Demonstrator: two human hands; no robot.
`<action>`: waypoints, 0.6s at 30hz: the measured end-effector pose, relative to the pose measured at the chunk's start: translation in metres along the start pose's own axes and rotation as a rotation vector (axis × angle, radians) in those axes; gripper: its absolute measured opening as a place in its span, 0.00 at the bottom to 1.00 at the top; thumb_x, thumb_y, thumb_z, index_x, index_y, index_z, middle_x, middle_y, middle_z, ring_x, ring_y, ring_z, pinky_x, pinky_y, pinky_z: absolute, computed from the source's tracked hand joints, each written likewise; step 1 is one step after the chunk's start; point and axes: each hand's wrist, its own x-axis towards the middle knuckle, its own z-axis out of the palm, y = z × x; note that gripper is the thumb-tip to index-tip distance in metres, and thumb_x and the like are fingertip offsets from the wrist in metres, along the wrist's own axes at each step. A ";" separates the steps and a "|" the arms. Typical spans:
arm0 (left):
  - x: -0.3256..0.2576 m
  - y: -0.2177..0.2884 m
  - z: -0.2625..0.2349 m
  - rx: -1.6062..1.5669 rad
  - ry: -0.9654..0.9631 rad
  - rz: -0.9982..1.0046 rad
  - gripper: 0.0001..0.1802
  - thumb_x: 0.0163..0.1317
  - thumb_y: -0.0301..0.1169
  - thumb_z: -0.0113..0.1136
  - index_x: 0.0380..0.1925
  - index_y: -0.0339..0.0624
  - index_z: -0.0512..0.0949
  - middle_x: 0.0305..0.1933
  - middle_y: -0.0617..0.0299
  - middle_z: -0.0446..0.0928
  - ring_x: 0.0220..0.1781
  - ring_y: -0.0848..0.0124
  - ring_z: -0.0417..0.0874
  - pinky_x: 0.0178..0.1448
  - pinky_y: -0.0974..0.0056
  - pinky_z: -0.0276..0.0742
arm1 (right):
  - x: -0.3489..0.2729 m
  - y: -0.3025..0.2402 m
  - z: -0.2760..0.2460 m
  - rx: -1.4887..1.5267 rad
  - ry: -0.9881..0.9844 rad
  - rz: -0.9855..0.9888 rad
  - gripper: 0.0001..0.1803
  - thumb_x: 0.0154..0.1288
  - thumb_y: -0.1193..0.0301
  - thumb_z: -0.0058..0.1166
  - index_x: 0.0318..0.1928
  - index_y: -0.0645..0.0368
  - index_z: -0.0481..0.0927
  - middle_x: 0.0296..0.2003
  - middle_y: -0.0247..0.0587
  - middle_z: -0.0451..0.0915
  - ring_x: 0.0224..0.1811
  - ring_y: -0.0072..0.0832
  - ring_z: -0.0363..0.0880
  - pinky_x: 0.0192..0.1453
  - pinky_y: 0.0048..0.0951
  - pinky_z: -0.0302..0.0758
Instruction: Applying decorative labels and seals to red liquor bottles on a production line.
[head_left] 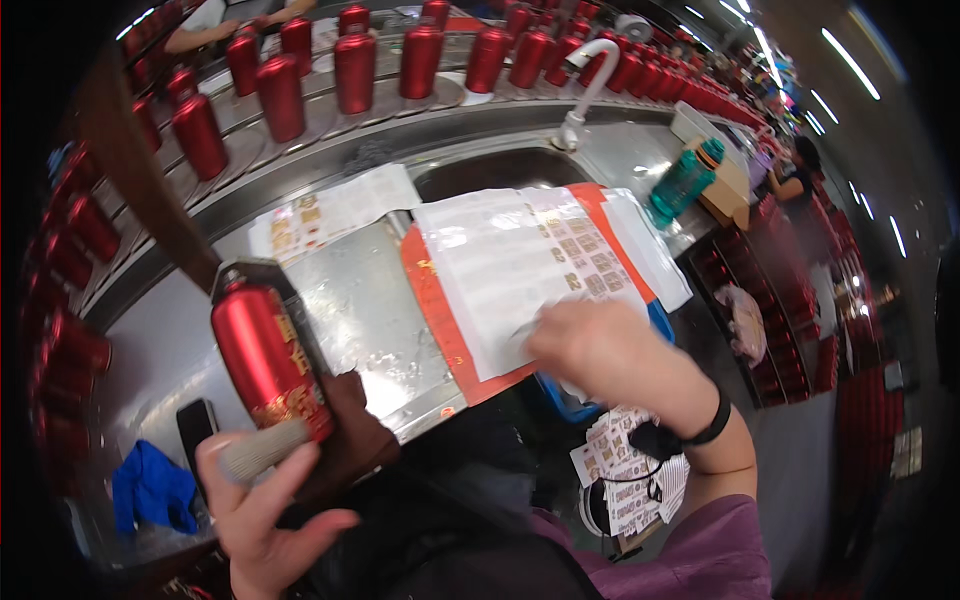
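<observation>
At a steel counter point(365, 310) facing red bottles point(418, 62), the left hand point(252, 508) is spread — the right hand point(597, 346) too blurred to tell.

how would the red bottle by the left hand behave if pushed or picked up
The red bottle would probably feel slippery, since its surface shines. Its rounded body would likely roll if laid on the metal counter, though the dark cradle it rests in may steady it. Its weight is hard to judge.
</observation>
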 end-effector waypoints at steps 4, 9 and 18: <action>0.040 0.027 0.012 -0.259 -0.197 0.048 0.31 0.41 0.43 0.81 0.48 0.45 0.85 0.50 0.61 0.82 0.48 0.62 0.76 0.54 0.57 0.70 | 0.026 -0.073 -0.030 0.362 -0.008 -0.469 0.06 0.57 0.70 0.54 0.34 0.58 0.76 0.32 0.39 0.75 0.37 0.36 0.79 0.33 0.35 0.78; 0.018 0.013 0.011 -0.362 -0.209 0.043 0.22 0.42 0.32 0.80 0.40 0.48 0.86 0.44 0.66 0.83 0.40 0.63 0.79 0.48 0.60 0.73 | 0.046 -0.096 -0.035 0.449 0.052 -0.593 0.07 0.59 0.69 0.56 0.35 0.57 0.75 0.31 0.37 0.73 0.34 0.34 0.78 0.31 0.34 0.77; -0.004 -0.006 0.005 -0.483 -0.011 -0.224 0.09 0.47 0.31 0.79 0.30 0.51 0.89 0.47 0.66 0.79 0.53 0.66 0.73 0.55 0.64 0.68 | 0.071 -0.105 -0.009 0.953 0.133 -0.110 0.24 0.46 0.76 0.78 0.46 0.60 0.84 0.35 0.33 0.84 0.27 0.16 0.76 0.33 0.19 0.72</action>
